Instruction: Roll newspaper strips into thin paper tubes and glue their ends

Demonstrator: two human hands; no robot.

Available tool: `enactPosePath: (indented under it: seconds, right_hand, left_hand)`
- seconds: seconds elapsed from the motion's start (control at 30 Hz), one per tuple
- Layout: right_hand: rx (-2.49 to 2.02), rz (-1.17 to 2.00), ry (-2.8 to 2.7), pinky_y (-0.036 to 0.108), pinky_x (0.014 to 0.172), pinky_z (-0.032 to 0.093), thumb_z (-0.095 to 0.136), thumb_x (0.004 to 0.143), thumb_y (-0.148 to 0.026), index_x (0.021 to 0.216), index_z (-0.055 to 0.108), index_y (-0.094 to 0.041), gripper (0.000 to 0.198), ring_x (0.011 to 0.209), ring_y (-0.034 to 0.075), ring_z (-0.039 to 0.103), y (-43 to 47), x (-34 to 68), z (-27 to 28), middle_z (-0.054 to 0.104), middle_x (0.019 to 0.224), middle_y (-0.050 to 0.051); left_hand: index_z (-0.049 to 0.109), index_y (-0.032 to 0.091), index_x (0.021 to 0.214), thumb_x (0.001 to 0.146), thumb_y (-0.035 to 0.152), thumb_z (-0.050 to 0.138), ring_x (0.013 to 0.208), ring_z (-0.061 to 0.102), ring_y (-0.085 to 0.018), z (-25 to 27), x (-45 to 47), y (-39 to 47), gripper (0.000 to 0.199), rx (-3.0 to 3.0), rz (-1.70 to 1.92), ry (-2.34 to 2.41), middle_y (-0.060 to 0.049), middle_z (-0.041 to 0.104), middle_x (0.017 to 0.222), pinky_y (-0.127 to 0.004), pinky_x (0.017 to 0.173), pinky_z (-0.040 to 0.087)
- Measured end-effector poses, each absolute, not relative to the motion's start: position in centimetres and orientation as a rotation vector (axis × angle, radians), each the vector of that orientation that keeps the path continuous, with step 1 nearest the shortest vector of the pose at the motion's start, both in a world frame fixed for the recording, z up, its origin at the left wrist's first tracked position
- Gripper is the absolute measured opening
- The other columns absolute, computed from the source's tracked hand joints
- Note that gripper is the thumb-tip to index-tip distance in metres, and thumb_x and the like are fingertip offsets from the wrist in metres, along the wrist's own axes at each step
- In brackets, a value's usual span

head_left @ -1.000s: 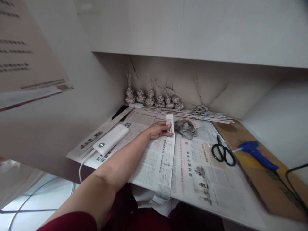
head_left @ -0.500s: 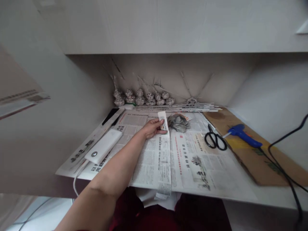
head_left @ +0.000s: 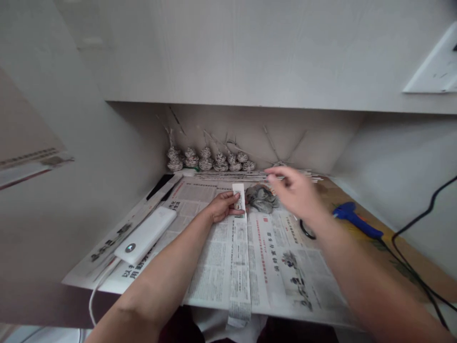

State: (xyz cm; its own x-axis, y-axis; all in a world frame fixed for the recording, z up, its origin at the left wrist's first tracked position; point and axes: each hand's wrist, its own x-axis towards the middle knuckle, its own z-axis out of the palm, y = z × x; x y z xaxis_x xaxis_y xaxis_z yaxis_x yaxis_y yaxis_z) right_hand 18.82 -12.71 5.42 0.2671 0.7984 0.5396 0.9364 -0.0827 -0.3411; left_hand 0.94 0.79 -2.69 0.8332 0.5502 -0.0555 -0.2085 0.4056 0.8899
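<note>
My left hand [head_left: 225, 206] is closed on the upper end of a long, narrow newspaper strip [head_left: 240, 267], thumb on top. The strip runs down the newspaper-covered table and hangs over its front edge. My right hand [head_left: 294, 193], a little blurred, is raised over the right side with fingers loosely bent and apart, and nothing shows in them. Beyond its fingertips lie several thin rolled paper sticks [head_left: 228, 176]. A crumpled grey cloth [head_left: 262, 198] sits between the two hands. Under my right forearm, black-handled scissors [head_left: 307, 230] are mostly hidden.
Several woven paper gourds [head_left: 206, 159] line the back wall. On the left lies a white power bank [head_left: 146, 236] with a white cable. A blue glue gun [head_left: 357, 220] with a black cord rests on cardboard [head_left: 424, 271] at right. A cabinet panel [head_left: 250, 57] overhangs the back.
My right hand has come into view from the right, now covering most of the scissors. The left hand keeps its hold on the strip. The view has tilted up slightly.
</note>
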Motion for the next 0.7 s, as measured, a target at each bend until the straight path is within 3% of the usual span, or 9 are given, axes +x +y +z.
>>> enactPosePath:
  seconds: [0.13,0.23,0.43,0.53,0.7]
  right_hand:
    - [-2.143,-0.072,-1.665,0.03,0.083,0.043,0.059,0.081,-0.031,0.13,0.049,-0.024,0.051,0.101,0.022,0.056,-10.1,18.3,1.3,0.056,0.121,0.01]
    - [-2.198,-0.148,-1.655,0.028,0.083,0.041,0.044,0.088,-0.025,0.108,0.064,-0.022,0.028,0.101,0.02,0.056,-8.8,18.4,-1.4,0.059,0.113,0.008]
    - [-2.146,-0.327,-1.48,0.03,0.075,0.042,0.035,0.091,-0.045,0.093,0.065,-0.019,0.04,0.086,0.022,0.059,-8.4,19.3,-2.0,0.063,0.092,0.01]
    - [-1.991,-0.36,-1.415,0.032,0.08,0.043,0.04,0.089,-0.047,0.1,0.064,-0.018,0.039,0.091,0.023,0.057,-8.1,19.8,-2.1,0.062,0.098,0.011]
    - [-1.948,-0.315,-1.475,0.037,0.091,0.04,0.051,0.084,-0.029,0.123,0.056,-0.017,0.041,0.107,0.027,0.052,-7.8,20.2,-3.0,0.057,0.114,0.015]
  left_hand:
    - [0.061,0.011,0.091,0.076,0.03,0.067,0.071,0.067,-0.018,-2.6,0.9,0.7,0.025,1.078,0.464,0.386,-0.009,0.067,0.086,-0.034,0.063,0.058]
    - [0.062,0.01,0.09,0.076,0.029,0.067,0.074,0.067,-0.019,-2.5,1.1,0.5,0.024,1.102,0.464,0.382,-0.01,0.066,0.086,-0.031,0.062,0.058]
    - [0.061,0.011,0.094,0.076,0.031,0.066,0.073,0.068,-0.019,-2.3,1.4,-0.5,0.027,1.128,0.417,0.359,-0.012,0.066,0.093,-0.03,0.063,0.057]
    - [0.06,0.011,0.094,0.076,0.033,0.067,0.07,0.068,-0.019,-2.2,1.5,-0.8,0.029,1.136,0.397,0.376,-0.011,0.067,0.091,-0.029,0.06,0.057]
    - [0.061,0.011,0.093,0.074,0.034,0.068,0.068,0.067,-0.018,-2.1,1.4,-0.8,0.03,1.132,0.416,0.41,-0.011,0.067,0.089,-0.031,0.058,0.058]
